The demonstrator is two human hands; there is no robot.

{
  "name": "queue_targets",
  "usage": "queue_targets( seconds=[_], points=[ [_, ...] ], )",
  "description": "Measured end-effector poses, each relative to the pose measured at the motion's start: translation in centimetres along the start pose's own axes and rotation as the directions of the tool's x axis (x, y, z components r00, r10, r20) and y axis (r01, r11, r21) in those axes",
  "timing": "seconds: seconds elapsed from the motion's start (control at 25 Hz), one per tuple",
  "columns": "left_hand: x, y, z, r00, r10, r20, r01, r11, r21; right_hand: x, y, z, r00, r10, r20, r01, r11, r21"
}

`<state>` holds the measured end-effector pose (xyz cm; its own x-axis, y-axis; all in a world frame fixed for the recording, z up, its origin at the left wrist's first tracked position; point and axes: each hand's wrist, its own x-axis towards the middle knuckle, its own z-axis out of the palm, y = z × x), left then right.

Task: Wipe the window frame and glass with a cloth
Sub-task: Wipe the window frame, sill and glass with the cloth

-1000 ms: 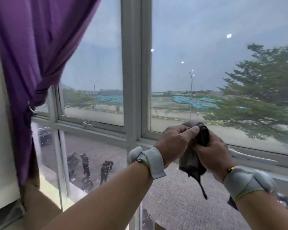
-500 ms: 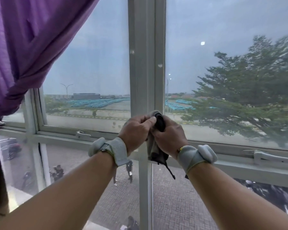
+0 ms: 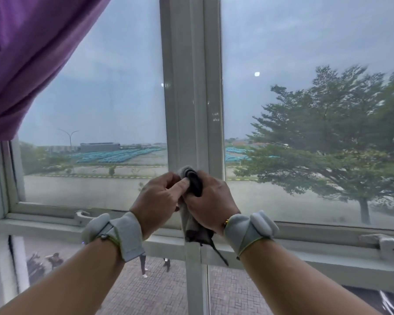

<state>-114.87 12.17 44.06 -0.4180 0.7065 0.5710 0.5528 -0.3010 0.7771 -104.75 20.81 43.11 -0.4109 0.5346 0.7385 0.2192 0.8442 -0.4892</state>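
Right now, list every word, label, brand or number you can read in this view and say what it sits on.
None can be read.
Small pale marks on the white window frame, above the hands: too small and blurred to read, may not be text.
Cloth, gripped by the left hand and right hand: no print shows.
Grey wrist bands: no print shows.
Purple curtain: plain.

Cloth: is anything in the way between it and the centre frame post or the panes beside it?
Nothing visible. Both hands, left hand and right hand, grip the cloth right before the centre post. The purple curtain covers only the upper left.
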Motion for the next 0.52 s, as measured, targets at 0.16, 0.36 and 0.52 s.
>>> queue_targets(
  seconds=[0.16,0.36,0.52],
  points=[
    [2.1,-2.0,-2.5,0.998,0.05,0.041,-0.048,0.998,-0.046,0.8,-1.1,2.0,0.998,-0.06,-0.031,0.06,0.998,0.011],
    [2.8,-3.9,-7.2,0.988,0.088,0.129,-0.085,0.996,-0.03,1.3,-3.7,5.4,0.995,-0.077,-0.058,0.073,0.995,-0.061],
    [3.1,-6.7,-14.3,0.979,0.111,0.172,-0.117,0.993,0.025,1.9,-8.2,11.6,0.998,-0.043,-0.053,0.035,0.989,-0.142]
  ],
)
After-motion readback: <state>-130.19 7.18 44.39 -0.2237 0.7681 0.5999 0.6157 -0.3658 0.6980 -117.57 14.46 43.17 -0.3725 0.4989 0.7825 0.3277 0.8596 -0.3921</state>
